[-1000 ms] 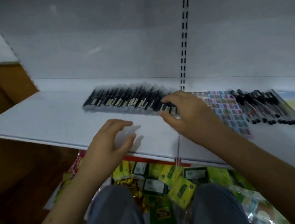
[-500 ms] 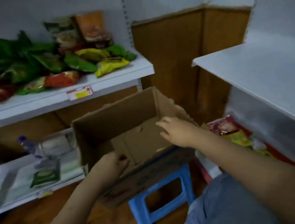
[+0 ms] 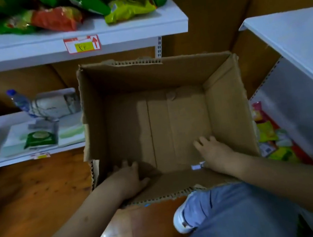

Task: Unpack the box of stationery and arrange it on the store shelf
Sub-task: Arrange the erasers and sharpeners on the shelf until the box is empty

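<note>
Brown corrugated cardboard forms an open box [image 3: 227, 110], seen from above, with both of the person's hands inside it. The right hand [image 3: 215, 153] lies on the box floor near the right wall, fingers spread and fairly straight, gripping nothing. Just beside its wrist sits a small white item [image 3: 197, 166], too small to identify. The left hand [image 3: 128, 177] rests in the near left corner, fingers extended against the cardboard, also holding nothing. A white shelf [image 3: 141, 29] behind the box carries green and orange snack packets [image 3: 56, 18]; another white shelf [image 3: 299, 41] stands to the right. The floor [image 3: 33, 190] is wood.
</note>
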